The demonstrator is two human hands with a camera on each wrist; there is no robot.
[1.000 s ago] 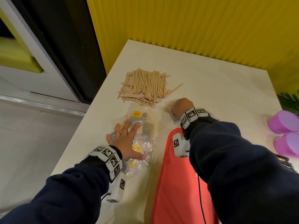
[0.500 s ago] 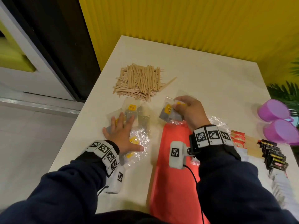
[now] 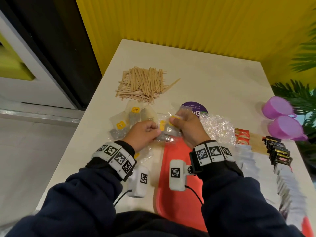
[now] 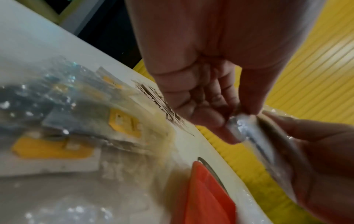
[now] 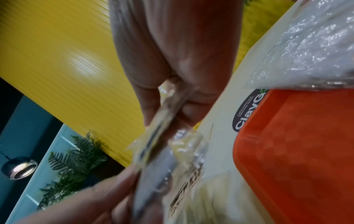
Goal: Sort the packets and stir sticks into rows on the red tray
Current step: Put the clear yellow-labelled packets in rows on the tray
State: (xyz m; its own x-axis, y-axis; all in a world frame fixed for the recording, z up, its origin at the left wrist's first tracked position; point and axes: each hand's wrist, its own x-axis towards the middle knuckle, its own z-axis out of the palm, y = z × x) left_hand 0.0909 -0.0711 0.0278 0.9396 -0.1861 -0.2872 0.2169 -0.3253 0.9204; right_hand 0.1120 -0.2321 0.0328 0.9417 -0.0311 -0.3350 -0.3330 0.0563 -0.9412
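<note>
Left hand (image 3: 142, 134) now lifted to pinch clear packets (image 3: 166, 130), right hand (image 3: 187, 128) gripping them too, above red tray (image 3: 172, 199)

I'm looking at a cream surface (image 3: 213, 79) whose far edge meets a ribbed yellow wall (image 3: 188, 23). Left of it stands a dark door frame (image 3: 56, 48) with a white panel (image 3: 25, 89), above pale grey floor (image 3: 34, 151). Green fern fronds (image 3: 301, 94) crowd the surface's right edge. The right wrist view catches a teal panelled wall (image 5: 28, 121) and a round lamp (image 5: 19, 168).
</note>
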